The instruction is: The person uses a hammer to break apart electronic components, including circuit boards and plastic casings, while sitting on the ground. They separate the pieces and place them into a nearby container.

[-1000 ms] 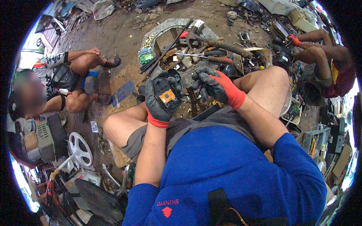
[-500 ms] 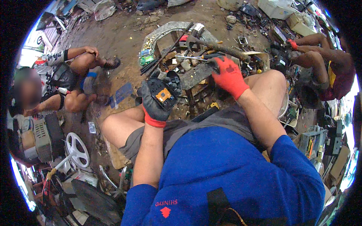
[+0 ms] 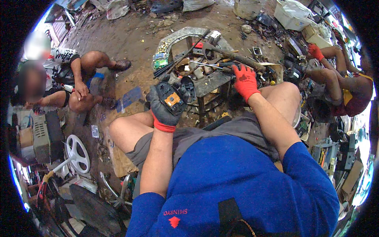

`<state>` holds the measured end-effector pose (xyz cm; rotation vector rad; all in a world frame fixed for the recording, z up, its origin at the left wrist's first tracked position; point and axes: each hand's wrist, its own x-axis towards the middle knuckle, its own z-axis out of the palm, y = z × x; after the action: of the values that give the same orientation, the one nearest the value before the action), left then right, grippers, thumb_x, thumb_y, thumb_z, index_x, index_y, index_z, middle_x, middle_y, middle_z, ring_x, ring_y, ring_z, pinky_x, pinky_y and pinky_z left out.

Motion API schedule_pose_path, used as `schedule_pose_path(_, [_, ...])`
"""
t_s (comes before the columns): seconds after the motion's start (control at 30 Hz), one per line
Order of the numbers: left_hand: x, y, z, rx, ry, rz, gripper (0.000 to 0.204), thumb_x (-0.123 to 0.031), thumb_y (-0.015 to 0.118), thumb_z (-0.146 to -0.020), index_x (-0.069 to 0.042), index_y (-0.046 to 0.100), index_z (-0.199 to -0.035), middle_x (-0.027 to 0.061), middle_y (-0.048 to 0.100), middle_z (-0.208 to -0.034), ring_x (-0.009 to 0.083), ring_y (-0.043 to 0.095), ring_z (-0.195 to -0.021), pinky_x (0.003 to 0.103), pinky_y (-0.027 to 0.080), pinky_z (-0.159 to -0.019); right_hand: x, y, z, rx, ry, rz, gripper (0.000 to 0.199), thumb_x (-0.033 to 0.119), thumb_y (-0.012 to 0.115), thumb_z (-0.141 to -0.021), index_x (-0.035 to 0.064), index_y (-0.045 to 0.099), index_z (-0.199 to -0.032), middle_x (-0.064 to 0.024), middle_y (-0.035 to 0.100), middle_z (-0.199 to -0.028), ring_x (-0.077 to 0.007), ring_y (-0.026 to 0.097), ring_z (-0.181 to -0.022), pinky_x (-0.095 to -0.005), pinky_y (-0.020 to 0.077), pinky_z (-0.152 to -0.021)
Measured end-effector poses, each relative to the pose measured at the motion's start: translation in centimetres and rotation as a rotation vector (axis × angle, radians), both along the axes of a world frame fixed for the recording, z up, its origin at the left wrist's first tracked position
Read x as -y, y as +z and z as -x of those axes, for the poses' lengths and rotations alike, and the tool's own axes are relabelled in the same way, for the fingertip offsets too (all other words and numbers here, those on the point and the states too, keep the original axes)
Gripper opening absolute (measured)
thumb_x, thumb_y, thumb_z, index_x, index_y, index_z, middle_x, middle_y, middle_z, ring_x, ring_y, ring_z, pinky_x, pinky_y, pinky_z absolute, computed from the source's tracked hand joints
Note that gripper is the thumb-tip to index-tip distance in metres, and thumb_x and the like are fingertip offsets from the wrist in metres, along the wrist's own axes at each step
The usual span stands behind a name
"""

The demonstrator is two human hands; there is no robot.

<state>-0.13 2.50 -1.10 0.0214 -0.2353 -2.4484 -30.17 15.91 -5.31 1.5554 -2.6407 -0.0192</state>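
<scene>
fingers (image 3: pixel 154 103) of the gloved left hand (image 3: pixel 165 112) curl shut around a black device casing (image 3: pixel 172 96) with an orange part inside (open face up, long axis running up-left to down-right), held above the left knee. right hand (image 3: pixel 245 82), fingers spread open, rests on the small wooden bench (image 3: pixel 213 81) strewn with tools (image 3: pixel 221 63). a white tub (image 3: pixel 290 15) sits far off, contents unclear.

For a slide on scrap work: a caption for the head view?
Gloved left hand holds an opened black device; right hand reaches to tools.
</scene>
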Motion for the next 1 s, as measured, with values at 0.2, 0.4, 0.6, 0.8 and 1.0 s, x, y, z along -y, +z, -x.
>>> schedule_pose_path(0.2, [-0.1,1.0,0.3,-0.004,-0.057,0.004,0.052,-0.051,0.039,-0.1,-0.01,0.056,-0.126,0.0115,0.065,-0.114,0.0355,0.063,-0.103,0.051,0.051,-0.091,0.1,-1.3,1.1,0.013,-0.008,-0.001,0.068,0.018,0.072,-0.074,0.0202,0.046,-0.136,-0.0221,0.045,-0.139,-0.0412,0.048,-0.124,-0.0513,0.0431,-0.099])
schedule_pose_path(0.4, [-0.3,1.9,-0.5,-0.044,-0.013,-0.04,0.053,-0.052,0.041,-0.099,-0.008,0.057,-0.125,0.0142,0.066,-0.116,0.0365,0.065,-0.099,0.053,0.053,-0.088,-0.4,1.2,-2.6,0.396,-0.03,0.299,0.068,0.02,0.072,-0.075,0.0087,0.045,-0.136,-0.0239,0.046,-0.139,-0.0416,0.048,-0.125,-0.045,0.0426,-0.104])
schedule_pose_path(0.6, [0.8,0.7,-1.2,0.007,0.082,-0.093,0.053,-0.053,0.042,-0.098,-0.007,0.064,-0.113,0.016,0.067,-0.116,0.0367,0.066,-0.101,0.053,0.053,-0.089,-4.6,6.0,-5.9,1.708,0.009,0.424,0.068,0.015,0.066,-0.082,0.0044,0.039,-0.144,-0.0136,0.048,-0.143,-0.0215,0.045,-0.133,-0.0356,0.0352,-0.11])
schedule_pose_path(0.8, [1.4,2.1,-1.5,0.047,0.224,-0.037,0.054,-0.046,0.044,-0.099,-0.005,0.052,-0.133,0.0139,0.069,-0.108,0.0318,0.066,-0.098,0.048,0.053,-0.091,-7.3,14.7,-9.7,1.511,0.22,0.252,0.062,0.004,0.065,-0.08,0.0035,0.047,-0.14,-0.0089,0.057,-0.134,-0.0186,0.052,-0.125,-0.0323,0.0414,-0.104])
schedule_pose_path(1.0, [1.9,2.8,-1.6,0.079,0.303,-0.039,0.052,-0.053,0.047,-0.097,-0.017,0.054,-0.133,0.0144,0.068,-0.11,0.0338,0.067,-0.095,0.053,0.054,-0.087,-8.6,14.7,-10.1,1.245,0.211,0.231,0.051,0.008,0.069,-0.078,0.0035,0.059,-0.128,-0.0138,0.066,-0.121,-0.0229,0.064,-0.112,-0.0352,0.0499,-0.096])
